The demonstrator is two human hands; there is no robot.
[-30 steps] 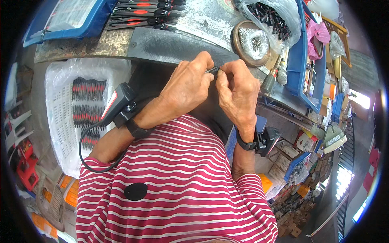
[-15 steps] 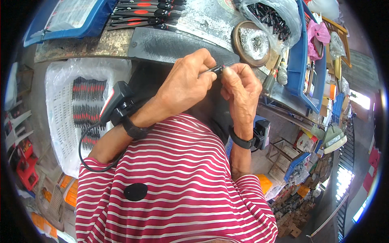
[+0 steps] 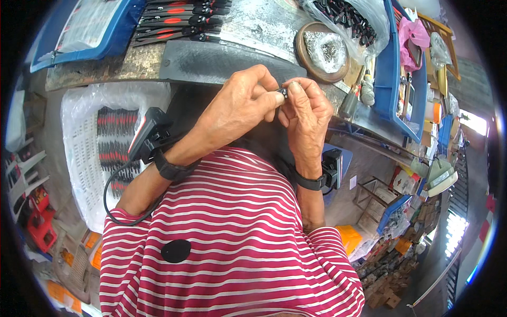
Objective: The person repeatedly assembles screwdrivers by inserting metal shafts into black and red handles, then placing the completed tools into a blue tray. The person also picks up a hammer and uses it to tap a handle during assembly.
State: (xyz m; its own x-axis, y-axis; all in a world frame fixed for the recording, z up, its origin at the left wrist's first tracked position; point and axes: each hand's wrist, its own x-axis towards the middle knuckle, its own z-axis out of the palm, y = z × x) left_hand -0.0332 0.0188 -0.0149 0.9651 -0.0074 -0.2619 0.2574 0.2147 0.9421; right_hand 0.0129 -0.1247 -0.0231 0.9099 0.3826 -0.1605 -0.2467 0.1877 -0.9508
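In front of my chest, both hands meet at the near edge of the bench over one small black part. My left hand is closed, pinching it from the left between thumb and fingers. From the right, my right hand pinches it with the thumb laid over the index finger. Fingers cover most of the part, so its exact kind cannot be made out. A dark grey plate on the bench edge lies just beyond the hands.
Black-and-red slim handled tools lie in a row on the bench. A round wooden bowl holds small metal pieces; a clear bag holds black parts. Blue trays flank both sides. A white basket with similar tools stands at left.
My right hand has turned and closed in nearer to my left fingertips. The black part is now more covered by fingers. The whole view has shifted slightly.
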